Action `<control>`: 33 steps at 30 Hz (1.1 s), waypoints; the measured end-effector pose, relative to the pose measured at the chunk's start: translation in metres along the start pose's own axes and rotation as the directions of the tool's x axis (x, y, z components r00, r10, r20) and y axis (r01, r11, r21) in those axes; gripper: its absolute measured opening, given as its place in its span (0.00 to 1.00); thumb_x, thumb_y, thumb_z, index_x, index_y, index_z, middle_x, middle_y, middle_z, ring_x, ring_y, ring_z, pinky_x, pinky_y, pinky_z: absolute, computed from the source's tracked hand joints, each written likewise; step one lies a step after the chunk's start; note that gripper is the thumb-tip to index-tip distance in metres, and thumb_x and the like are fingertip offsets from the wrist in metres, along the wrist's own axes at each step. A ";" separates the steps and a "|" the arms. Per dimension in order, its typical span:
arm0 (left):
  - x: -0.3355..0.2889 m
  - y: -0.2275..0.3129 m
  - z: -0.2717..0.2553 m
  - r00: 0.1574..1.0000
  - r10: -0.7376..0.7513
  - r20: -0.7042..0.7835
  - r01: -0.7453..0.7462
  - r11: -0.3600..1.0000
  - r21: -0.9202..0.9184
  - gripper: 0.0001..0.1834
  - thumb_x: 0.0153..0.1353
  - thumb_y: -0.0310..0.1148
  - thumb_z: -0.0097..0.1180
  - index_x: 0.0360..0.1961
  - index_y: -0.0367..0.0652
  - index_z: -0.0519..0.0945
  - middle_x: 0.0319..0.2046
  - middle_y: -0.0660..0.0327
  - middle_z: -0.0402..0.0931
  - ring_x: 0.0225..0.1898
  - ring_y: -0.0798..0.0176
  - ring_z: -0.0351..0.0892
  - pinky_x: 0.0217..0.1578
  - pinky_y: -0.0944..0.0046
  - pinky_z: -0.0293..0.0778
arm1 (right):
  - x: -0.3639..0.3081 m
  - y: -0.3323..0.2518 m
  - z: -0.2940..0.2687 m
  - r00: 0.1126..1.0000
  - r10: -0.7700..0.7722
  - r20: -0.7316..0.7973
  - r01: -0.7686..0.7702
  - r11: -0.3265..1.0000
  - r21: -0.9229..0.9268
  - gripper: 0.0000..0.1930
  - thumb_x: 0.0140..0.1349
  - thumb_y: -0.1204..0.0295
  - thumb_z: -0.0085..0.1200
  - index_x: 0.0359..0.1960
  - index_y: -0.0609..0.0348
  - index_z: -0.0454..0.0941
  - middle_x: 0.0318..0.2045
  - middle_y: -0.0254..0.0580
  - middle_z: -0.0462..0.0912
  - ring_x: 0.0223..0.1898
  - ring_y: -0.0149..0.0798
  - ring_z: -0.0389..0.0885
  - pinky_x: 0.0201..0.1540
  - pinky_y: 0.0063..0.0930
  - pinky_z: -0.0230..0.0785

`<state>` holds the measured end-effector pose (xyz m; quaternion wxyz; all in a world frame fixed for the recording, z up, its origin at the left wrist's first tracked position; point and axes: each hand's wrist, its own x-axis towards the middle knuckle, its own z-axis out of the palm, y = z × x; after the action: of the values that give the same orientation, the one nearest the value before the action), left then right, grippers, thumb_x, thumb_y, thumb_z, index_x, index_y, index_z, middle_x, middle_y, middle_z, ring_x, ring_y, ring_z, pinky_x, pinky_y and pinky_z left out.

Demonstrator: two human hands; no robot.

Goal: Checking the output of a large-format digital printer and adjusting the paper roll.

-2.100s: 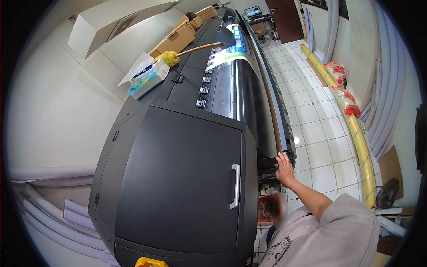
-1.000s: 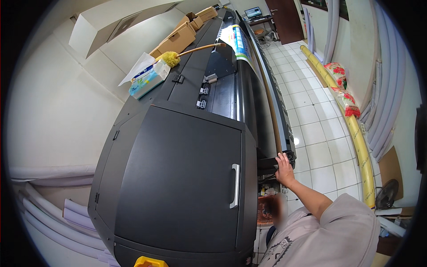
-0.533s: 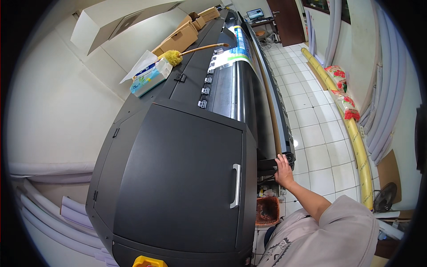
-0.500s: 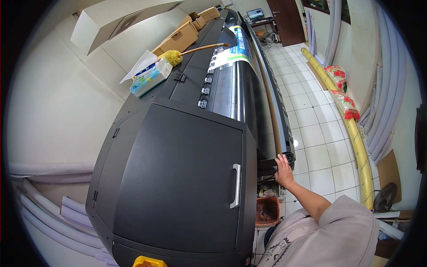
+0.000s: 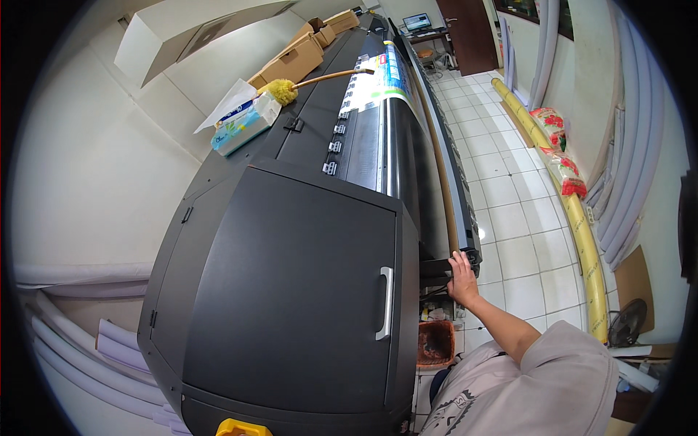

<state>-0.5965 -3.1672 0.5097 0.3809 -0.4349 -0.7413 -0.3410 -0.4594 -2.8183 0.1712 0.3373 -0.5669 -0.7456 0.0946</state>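
My right hand (image 5: 463, 279) reaches forward to the near end of a long brown cardboard tube (image 5: 445, 190), along the front of a large black wide-format printer (image 5: 291, 291). Its fingers are bent over the tube's end, next to the dark end of a grey rail (image 5: 452, 171); the fingertips' undersides are hidden. A printed sheet (image 5: 393, 75) in blue, green and white lies over the printer's platen farther off. My left hand is out of view.
On the printer's top are a tissue pack (image 5: 246, 128), a yellow duster (image 5: 281, 91) and cardboard boxes (image 5: 291, 59). A reddish-brown bin (image 5: 436, 344) stands below my right hand. Along the tiled floor lies a long yellow roll (image 5: 579, 225); white rolls (image 5: 640, 138) lean at the right wall.
A dark part over the printed sheet has moved off, so more of the sheet shows beside the duster's handle. My right hand stays at the tube's end.
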 end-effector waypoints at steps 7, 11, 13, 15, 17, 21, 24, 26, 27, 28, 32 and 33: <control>-0.002 -0.001 0.000 1.000 0.000 -0.006 0.000 1.000 0.000 0.09 0.63 0.31 0.57 0.39 0.35 0.77 0.36 0.57 0.76 0.43 0.55 0.75 0.61 0.39 0.60 | -0.001 0.001 0.001 1.000 -0.016 -0.022 0.016 1.000 -0.009 0.35 0.45 0.78 0.54 0.61 0.60 0.61 0.67 0.47 0.56 0.71 0.52 0.48 0.61 0.44 0.64; -0.001 0.000 0.001 1.000 -0.006 -0.006 0.006 1.000 0.003 0.09 0.62 0.31 0.57 0.39 0.35 0.77 0.36 0.57 0.76 0.43 0.55 0.75 0.61 0.39 0.60 | -0.001 0.001 0.001 1.000 -0.007 -0.004 0.007 1.000 0.002 0.35 0.45 0.78 0.54 0.61 0.60 0.61 0.68 0.48 0.56 0.72 0.52 0.48 0.61 0.44 0.63; 0.000 -0.001 0.000 1.000 0.000 -0.012 -0.001 1.000 -0.004 0.09 0.63 0.31 0.57 0.39 0.36 0.77 0.35 0.58 0.76 0.43 0.55 0.75 0.61 0.39 0.60 | 0.001 0.000 0.000 1.000 -0.015 -0.009 0.015 1.000 -0.003 0.35 0.45 0.78 0.54 0.61 0.60 0.61 0.68 0.48 0.56 0.72 0.52 0.48 0.61 0.44 0.63; 0.000 0.000 0.001 1.000 -0.002 -0.010 0.002 1.000 -0.002 0.09 0.63 0.31 0.57 0.38 0.36 0.77 0.35 0.58 0.76 0.43 0.55 0.75 0.60 0.39 0.60 | 0.001 -0.001 0.000 1.000 -0.007 0.000 0.007 1.000 -0.001 0.35 0.45 0.78 0.54 0.61 0.60 0.61 0.68 0.48 0.55 0.72 0.52 0.48 0.62 0.43 0.62; 0.000 -0.001 0.002 1.000 -0.004 -0.010 0.004 1.000 -0.001 0.09 0.63 0.31 0.57 0.38 0.36 0.77 0.35 0.58 0.76 0.43 0.55 0.75 0.60 0.39 0.60 | 0.002 -0.001 -0.001 1.000 -0.010 -0.004 0.010 1.000 -0.004 0.35 0.45 0.78 0.54 0.61 0.60 0.61 0.67 0.48 0.56 0.71 0.53 0.48 0.62 0.44 0.62; -0.001 0.000 0.002 1.000 0.003 -0.014 -0.003 1.000 0.011 0.09 0.63 0.32 0.57 0.38 0.36 0.77 0.35 0.58 0.76 0.42 0.55 0.75 0.60 0.39 0.61 | 0.003 0.003 -0.003 0.998 -0.050 -0.042 0.049 0.998 -0.037 0.33 0.45 0.77 0.55 0.58 0.59 0.65 0.65 0.48 0.60 0.70 0.53 0.51 0.62 0.44 0.62; 0.000 0.000 0.000 1.000 0.010 -0.013 -0.010 1.000 0.015 0.09 0.62 0.31 0.58 0.38 0.36 0.77 0.35 0.58 0.76 0.42 0.55 0.76 0.59 0.39 0.62 | 0.010 0.002 -0.007 0.998 -0.041 -0.047 0.041 0.999 -0.015 0.28 0.45 0.76 0.57 0.53 0.58 0.69 0.59 0.46 0.65 0.67 0.52 0.56 0.61 0.44 0.63; 0.001 -0.001 0.000 1.000 0.020 -0.016 -0.020 1.000 0.015 0.09 0.62 0.31 0.59 0.38 0.36 0.77 0.35 0.57 0.76 0.42 0.55 0.76 0.59 0.39 0.62 | 0.016 0.000 -0.011 0.999 -0.030 -0.038 0.030 1.000 -0.002 0.27 0.45 0.76 0.57 0.51 0.58 0.70 0.57 0.46 0.67 0.65 0.51 0.59 0.60 0.44 0.63; 0.001 -0.003 0.000 0.999 0.035 -0.018 -0.035 0.999 0.005 0.09 0.62 0.31 0.59 0.38 0.36 0.77 0.35 0.56 0.76 0.42 0.55 0.76 0.59 0.39 0.62 | 0.020 -0.001 -0.013 1.000 -0.017 -0.025 0.017 1.000 0.015 0.25 0.44 0.76 0.57 0.49 0.57 0.71 0.54 0.45 0.69 0.63 0.51 0.61 0.59 0.44 0.64; 0.001 -0.004 -0.001 0.999 0.049 -0.020 -0.049 0.999 -0.005 0.08 0.61 0.30 0.59 0.38 0.36 0.77 0.35 0.56 0.77 0.42 0.55 0.76 0.59 0.39 0.62 | 0.022 -0.003 -0.014 0.996 -0.050 -0.079 0.051 0.999 0.010 0.22 0.44 0.76 0.57 0.45 0.57 0.72 0.49 0.45 0.72 0.58 0.49 0.65 0.55 0.43 0.65; 0.001 -0.003 0.000 1.000 0.022 -0.017 -0.022 1.000 -0.003 0.08 0.61 0.29 0.59 0.38 0.35 0.77 0.34 0.55 0.77 0.42 0.54 0.77 0.59 0.39 0.62 | 0.032 -0.006 -0.015 0.990 -0.055 -0.127 0.054 0.998 -0.013 0.15 0.45 0.77 0.56 0.38 0.56 0.73 0.39 0.44 0.74 0.49 0.48 0.69 0.48 0.41 0.66; 0.002 -0.002 0.000 0.999 0.030 -0.010 -0.030 1.000 -0.001 0.08 0.61 0.29 0.58 0.37 0.36 0.77 0.35 0.55 0.77 0.41 0.54 0.76 0.59 0.39 0.62 | 0.035 -0.004 -0.014 0.990 -0.056 -0.128 0.054 0.998 -0.016 0.15 0.45 0.77 0.56 0.38 0.56 0.73 0.39 0.44 0.74 0.49 0.48 0.69 0.48 0.41 0.66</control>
<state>-0.5988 -3.1672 0.5116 0.3896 -0.4446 -0.7325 -0.3376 -0.4580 -2.7910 0.1980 0.3837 -0.5531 -0.7382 0.0440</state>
